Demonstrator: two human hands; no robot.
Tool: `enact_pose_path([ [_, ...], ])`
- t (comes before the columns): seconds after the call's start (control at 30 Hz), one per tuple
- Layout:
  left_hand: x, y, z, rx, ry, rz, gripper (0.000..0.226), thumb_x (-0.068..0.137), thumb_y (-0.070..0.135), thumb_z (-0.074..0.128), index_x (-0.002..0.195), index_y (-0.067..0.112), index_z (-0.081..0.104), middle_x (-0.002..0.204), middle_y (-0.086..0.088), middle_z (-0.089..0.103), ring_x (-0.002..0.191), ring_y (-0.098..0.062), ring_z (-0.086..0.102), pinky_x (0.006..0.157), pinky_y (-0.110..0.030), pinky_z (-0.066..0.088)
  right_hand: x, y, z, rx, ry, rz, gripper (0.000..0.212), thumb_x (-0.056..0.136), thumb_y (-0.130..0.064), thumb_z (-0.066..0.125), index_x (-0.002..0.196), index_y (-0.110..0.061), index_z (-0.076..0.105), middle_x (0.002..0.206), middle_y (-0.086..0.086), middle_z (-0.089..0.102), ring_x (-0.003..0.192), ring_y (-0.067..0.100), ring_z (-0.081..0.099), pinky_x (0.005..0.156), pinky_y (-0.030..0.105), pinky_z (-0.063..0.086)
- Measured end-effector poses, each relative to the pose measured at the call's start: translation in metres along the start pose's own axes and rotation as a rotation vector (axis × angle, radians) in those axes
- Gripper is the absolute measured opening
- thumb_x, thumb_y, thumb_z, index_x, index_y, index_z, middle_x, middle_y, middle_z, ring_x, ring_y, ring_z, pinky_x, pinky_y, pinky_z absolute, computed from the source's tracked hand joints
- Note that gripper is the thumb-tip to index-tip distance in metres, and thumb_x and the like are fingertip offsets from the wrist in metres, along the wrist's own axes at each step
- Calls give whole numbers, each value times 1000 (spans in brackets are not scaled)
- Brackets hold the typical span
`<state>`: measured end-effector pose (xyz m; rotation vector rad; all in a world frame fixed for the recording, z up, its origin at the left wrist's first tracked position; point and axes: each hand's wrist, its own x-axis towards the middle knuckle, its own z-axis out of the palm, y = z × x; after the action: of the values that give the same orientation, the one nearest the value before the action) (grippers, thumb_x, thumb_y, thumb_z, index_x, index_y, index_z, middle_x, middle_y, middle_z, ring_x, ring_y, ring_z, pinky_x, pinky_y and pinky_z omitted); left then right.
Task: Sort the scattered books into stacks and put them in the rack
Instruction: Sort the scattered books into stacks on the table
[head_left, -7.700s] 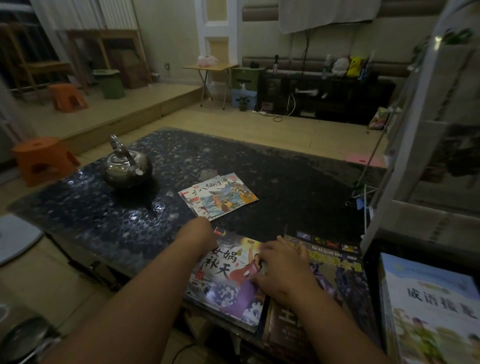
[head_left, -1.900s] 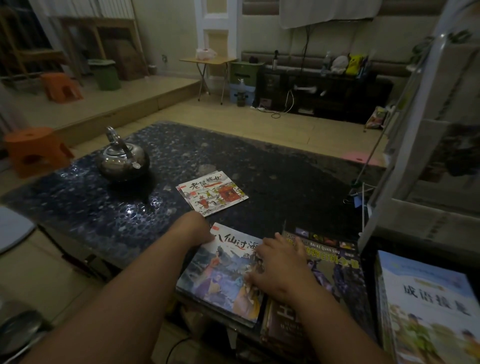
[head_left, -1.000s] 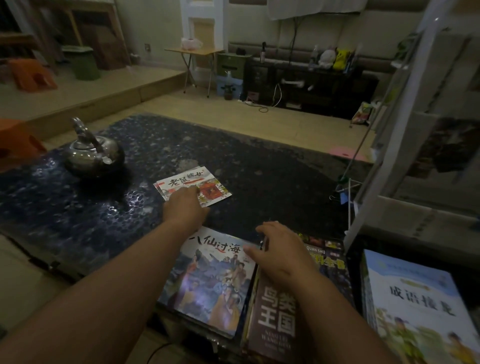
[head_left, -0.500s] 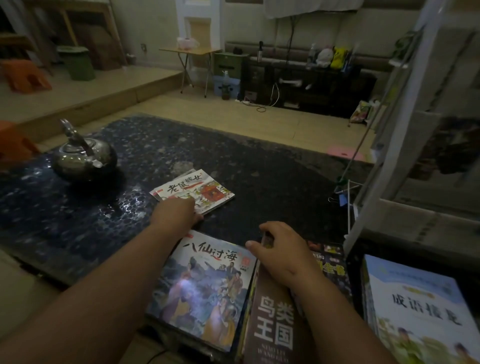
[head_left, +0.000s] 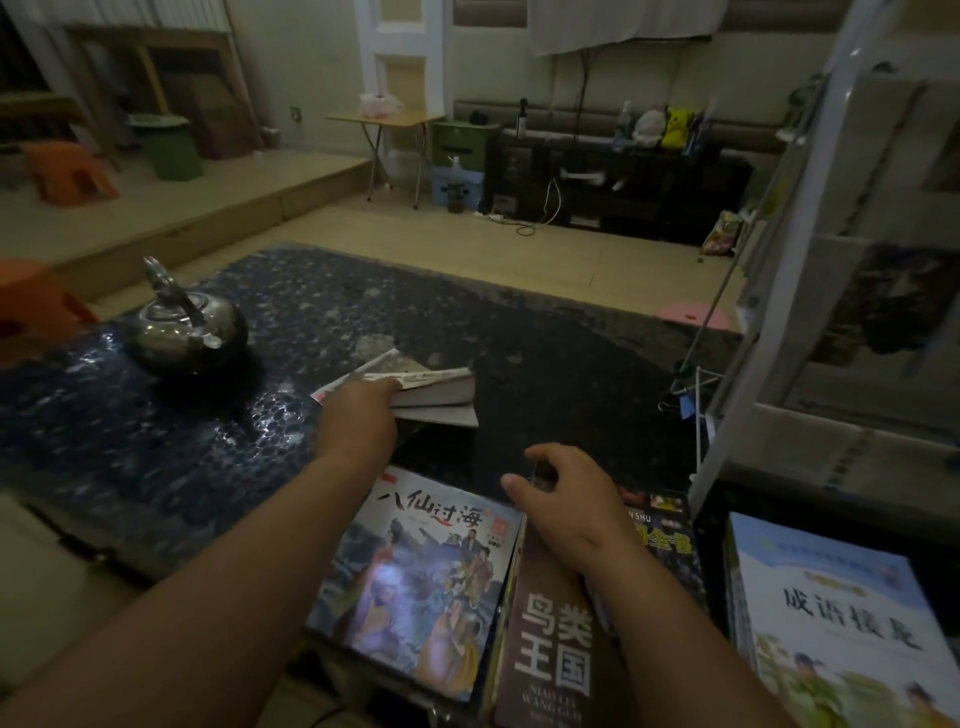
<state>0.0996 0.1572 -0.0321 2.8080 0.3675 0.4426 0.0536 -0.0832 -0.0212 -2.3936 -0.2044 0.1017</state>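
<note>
while the left hand (head_left: 358, 415) clamps the near left corner of a thin book (head_left: 436, 397), thumb side on top and fingers hidden beneath, the book hangs just clear of the table (head_left: 545, 332). it is tipped almost edge-on, so only its page edges and a sliver of cover show. its long axis runs across the view, left to right, and the free end points toward the table's right edge.

the stack it likely joins, a pile topped by a painted cover (head_left: 415, 587), lies at the table's near edge, straight back toward the person from the gripping hand. that pile's long axis runs away from the person, so the lifted book probably needs a quarter turn as it comes back and down. the left hand is the nearer one.

the right hand (head_left: 566, 499) sits with fingers curled over the far end of a brown book (head_left: 556, 649) just right of the painted pile. whether it truly pinches that book cannot be told.

half a second earlier the thin book lay flat on the table, red title readable, with the left hand only reaching its near edge. the right hand has barely moved.

a metal kettle (head_left: 187, 332) stands near the table's left edge. a white rack (head_left: 779, 270) rises past the right edge, with a pale blue book (head_left: 831, 623) in front of it.
</note>
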Motion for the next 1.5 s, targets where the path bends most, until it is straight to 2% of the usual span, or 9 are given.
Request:
enact_pose_path([
  [0.17, -6, 16, -6, -358, 19, -241, 29, 92, 20, 49, 80, 5, 70, 82, -12, 67, 76, -27, 61, 61, -33, 43, -3, -1, 1, 13, 10, 14, 50, 89, -49, 61, 133, -25, 54, 130, -5, 52, 113, 11, 53, 94, 29, 47],
  [0.3, -3, 10, 3, -549, 128, -476, 15, 90, 8, 61, 103, 12, 70, 116, -9, 61, 87, -22, 62, 59, -23, 47, -4, -1, 3, 6, 12, 19, 49, 89, -49, 61, 132, -25, 55, 130, -5, 52, 115, 12, 53, 94, 28, 45],
  [0.4, -2, 9, 4, -669, 36, -609, 25, 90, 0, 55, 104, 16, 69, 114, -9, 61, 84, -23, 59, 54, -24, 45, -5, -1, 2, 13, 4, 21, 49, 90, -47, 61, 133, -25, 54, 131, -5, 51, 115, 12, 52, 93, 28, 45],
  [0.63, 4, 5, -4, -1008, -199, -641, 36, 88, -8, 53, 120, 5, 64, 107, -14, 66, 67, -15, 56, 58, -29, 49, -3, 0, 2, 43, 19, 33, 43, 90, -44, 61, 128, -25, 56, 123, -5, 53, 103, 9, 51, 88, 27, 46],
  [0.83, -2, 1, -16, -1181, -260, -683, 44, 72, -22, 50, 91, 9, 73, 113, -21, 65, 102, -38, 64, 88, -47, 56, -5, 1, 1, 134, 39, 87, 44, 91, -46, 61, 128, -24, 57, 125, -3, 54, 107, 12, 53, 90, 31, 47],
  [0.93, -14, 8, -28, -1243, -334, -661, 42, 78, -26, 42, 95, 4, 67, 105, -19, 62, 98, -34, 62, 77, -38, 56, -11, -1, -1, 214, 67, 94, 42, 94, -47, 57, 130, -25, 54, 115, -6, 54, 98, 8, 50, 81, 27, 42],
  [1.17, -31, 8, -40, -1156, -523, -558, 36, 74, -24, 40, 78, 8, 55, 76, -13, 54, 66, -25, 56, 51, -31, 48, -16, -4, -9, 357, 178, 189, 27, 95, -14, 57, 120, -25, 55, 109, -3, 60, 82, 4, 58, 61, 22, 47],
  [1.3, -36, 8, -45, -1175, -558, -510, 6, 90, 2, 57, 92, 2, 63, 88, -21, 64, 71, -29, 63, 67, -37, 54, -22, -4, -5, 350, 92, 198, 26, 87, -9, 65, 106, -26, 59, 102, -5, 64, 86, 10, 62, 76, 33, 57],
  [1.5, -33, -9, -45, -840, -576, -436, 18, 84, -1, 69, 95, 12, 68, 92, -14, 69, 80, -25, 67, 73, -36, 56, -28, -9, 2, 66, -107, 103, 37, 89, -21, 61, 124, -30, 54, 103, -6, 59, 92, 15, 59, 75, 31, 50],
])
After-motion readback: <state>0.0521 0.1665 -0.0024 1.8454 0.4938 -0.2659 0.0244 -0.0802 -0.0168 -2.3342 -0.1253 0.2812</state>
